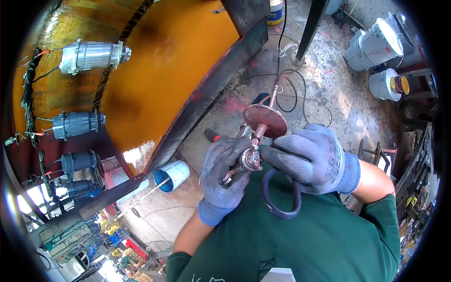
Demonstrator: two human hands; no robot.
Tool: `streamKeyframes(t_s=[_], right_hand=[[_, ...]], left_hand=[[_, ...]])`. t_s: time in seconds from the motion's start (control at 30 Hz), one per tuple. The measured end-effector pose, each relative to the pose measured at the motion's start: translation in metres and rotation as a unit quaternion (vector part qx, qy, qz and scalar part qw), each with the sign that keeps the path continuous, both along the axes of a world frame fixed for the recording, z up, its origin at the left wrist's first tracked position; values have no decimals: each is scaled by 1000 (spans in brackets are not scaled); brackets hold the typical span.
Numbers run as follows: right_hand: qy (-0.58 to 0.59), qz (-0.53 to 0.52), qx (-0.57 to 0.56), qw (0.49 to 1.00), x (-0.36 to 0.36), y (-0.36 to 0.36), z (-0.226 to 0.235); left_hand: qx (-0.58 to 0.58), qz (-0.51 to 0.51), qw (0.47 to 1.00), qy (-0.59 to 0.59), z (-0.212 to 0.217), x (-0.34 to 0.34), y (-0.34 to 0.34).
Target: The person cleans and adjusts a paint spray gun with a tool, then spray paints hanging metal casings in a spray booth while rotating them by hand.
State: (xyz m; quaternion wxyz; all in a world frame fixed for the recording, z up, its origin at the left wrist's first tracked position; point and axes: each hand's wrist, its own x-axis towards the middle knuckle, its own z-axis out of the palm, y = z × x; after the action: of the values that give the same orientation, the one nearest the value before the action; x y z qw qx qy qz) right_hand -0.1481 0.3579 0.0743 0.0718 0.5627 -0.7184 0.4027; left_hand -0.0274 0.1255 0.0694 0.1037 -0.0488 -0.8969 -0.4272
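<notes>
My left hand (223,171), in a grey-blue work glove, is closed around a metal tool resembling a spray gun (251,160). The tool's round fitting faces up toward me, and a rust-red disc (265,120) sits on its rod farther out. Close against the fitting, my right hand (312,157), gloved the same way, has its fingers bent and pressed together. What lies between those fingertips is hidden. A dark grey-blue loop (282,215) hangs below the right hand, over my green shirt; its upper ends disappear behind the glove.
A large steel piece with a glossy orange-yellow face (174,61) stands at left, bearing several cylindrical motors (89,57). A blue-white bucket (179,175) with a stick stands beside it. Black cable (293,105) lies on the stained floor. Grey pails (371,49) stand at far right.
</notes>
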Motion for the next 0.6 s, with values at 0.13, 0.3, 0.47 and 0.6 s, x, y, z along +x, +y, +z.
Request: streamKeyframes(t_s=[0.13,0.3,0.47,0.6], right_hand=[[-27,9,18,999,-1,3,4],[4,16,-15,1000,-2,0,2],[-15,14,-8,1000,2,5,3],[-26,17,12,999,4,9,-1]], left_hand=[[-10,0,1000,-2,0,0,0],[-4,6,1000,-7,1,2,0],[19,6,1000,-19,1,4,1],[14,-7,1000,-3,0,4,1]])
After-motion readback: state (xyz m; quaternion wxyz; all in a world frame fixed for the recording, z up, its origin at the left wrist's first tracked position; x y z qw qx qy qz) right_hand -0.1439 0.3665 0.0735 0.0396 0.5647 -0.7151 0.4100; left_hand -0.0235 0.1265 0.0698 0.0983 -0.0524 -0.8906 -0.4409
